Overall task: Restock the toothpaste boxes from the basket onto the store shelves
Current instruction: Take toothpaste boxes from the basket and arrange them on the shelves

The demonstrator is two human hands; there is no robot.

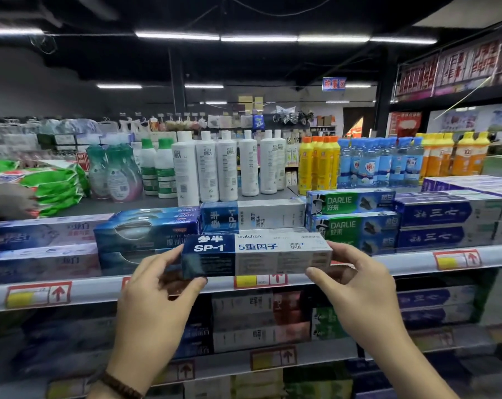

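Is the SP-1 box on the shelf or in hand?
In hand: left hand and right hand grip the SP-1 box by its ends.

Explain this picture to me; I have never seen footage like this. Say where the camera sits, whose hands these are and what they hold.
There is no machine here: a person wears one wide-angle camera on the head, so you see their own two hands. The left hand and the right hand each grip one end of a blue-and-white SP-1 toothpaste box, held level before the shelf rail. On that shelf lie more toothpaste boxes: a matching box straight behind, green DARLIE boxes to its right. Beyond stand bottles.
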